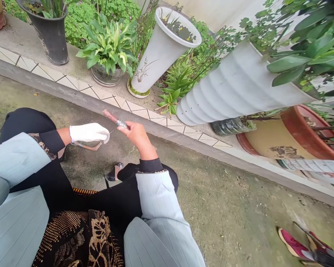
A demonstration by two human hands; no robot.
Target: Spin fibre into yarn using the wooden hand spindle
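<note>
My left hand [90, 132] wears a white glove, with its fingers curled together around a thin wire [113, 130]. This wire stretches across to my right hand [136, 135], which is bare. My right hand is closed around a reddish-brown stick wound with silvery wire [121, 123]; the stick's bare end [109, 115] points up and left. Just below the glove shows a bent brownish rod [90, 147]. Whether the glove also holds that rod, I cannot tell.
A low tiled ledge [86, 89] crosses in front of me. On it stand a black pot [54, 40], a tall white pot [156, 55], a ribbed white planter [225, 85] and a tan-and-red pot [269, 137]. Another person's red shoe [292, 243] is at lower right on the concrete floor [225, 207].
</note>
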